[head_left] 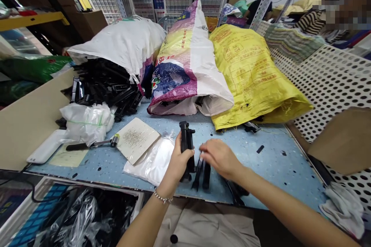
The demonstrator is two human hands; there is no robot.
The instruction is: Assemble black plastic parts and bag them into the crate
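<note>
My left hand is wrapped round an upright black plastic assembly, long and jointed, with a knob at its top. Just to its right, my right hand has its fingers curled together at the upper end of a thin black forked piece. A black bar-shaped part lies beside that piece, below my right fingers. More black parts lie at the table's front edge, partly under my right forearm.
Blue table. A rubber-headed hammer touches a worn square board on clear plastic bags. Black parts spill from a white sack. A printed sack and a yellow sack stand behind. An open bin sits front left.
</note>
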